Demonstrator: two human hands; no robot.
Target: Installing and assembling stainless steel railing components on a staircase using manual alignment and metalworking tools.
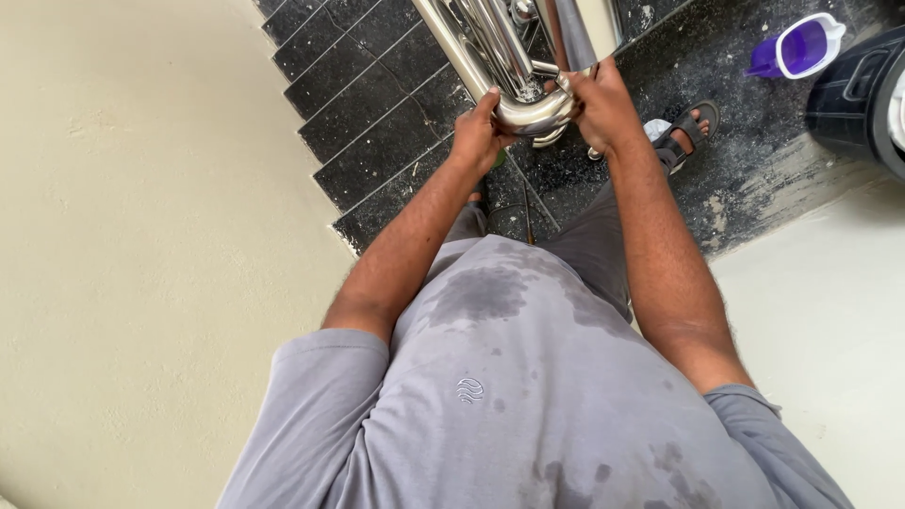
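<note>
A: How many rails do you count at the top of the stairs?

B: At least three polished steel tubes run side by side as one shiny stainless-steel stair handrail [490, 47], and they join in a single rounded steel end bend [534, 115]. That bend sits above the lowest dark tiled steps [377, 104], right in front of the person.

A: And the hands?

B: Two, both on that bend. The left hand [478, 132] is curled over its left side, fingers [490, 99] wrapped close around the tube with no gap showing. The right hand [600, 106] clasps the right side the same way, fingers closed tight on the metal. Neither holds anything else that I can make out.

A: What else is about?

B: One purple plastic jug with a white rim [799, 47] stands on the black speckled floor [754, 141] at the upper right, well apart from the hands. Just beside it, at the right edge, is one large dark plastic container [863, 94], only partly in view. One foot in a grey strapped sandal [683, 127] rests on that floor, near the right hand. A cream plastered wall [141, 236] fills the left side.

A: And the clothing?

B: One grey short-sleeved shirt [528, 396] with several damp patches, above grey trousers.
</note>
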